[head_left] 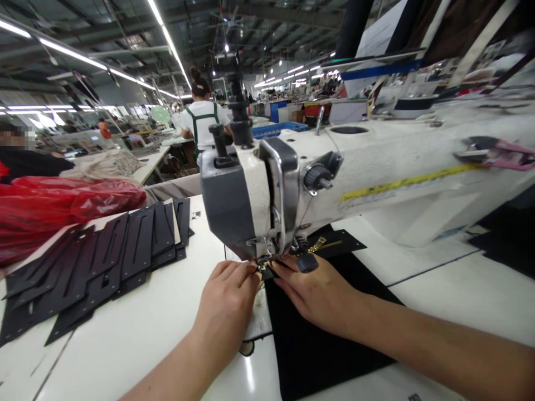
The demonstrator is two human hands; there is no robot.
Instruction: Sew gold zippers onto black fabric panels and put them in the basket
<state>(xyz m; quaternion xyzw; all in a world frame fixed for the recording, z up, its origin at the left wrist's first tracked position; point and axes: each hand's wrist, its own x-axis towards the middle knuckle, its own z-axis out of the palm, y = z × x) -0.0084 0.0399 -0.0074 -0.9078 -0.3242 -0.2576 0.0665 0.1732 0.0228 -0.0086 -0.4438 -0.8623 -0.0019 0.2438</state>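
Note:
A sewing machine (228, 195) stands before me, its presser foot (262, 264) down by my fingertips. Under the foot and toward me lies a black fabric piece (309, 356). My left hand (228, 303) is closed at the left of the foot, fingers bent together at the fabric's edge; its fingertips are partly hidden. My right hand (320, 292) rests on the fabric at the right of the foot, thumb and fingers closed on it. Behind that hand, a gold zipper pull (320, 244) shows on a black panel (351, 239) with small holes.
Overlapping black cut panels (112, 248) with slots lie on the white table (137, 345) at left. Beyond them sits a red plastic bag (71, 206). Pink-handled snips (507, 155) and a yellow measuring tape (409, 179) are on the machine arm. A person (204, 120) stands farther back.

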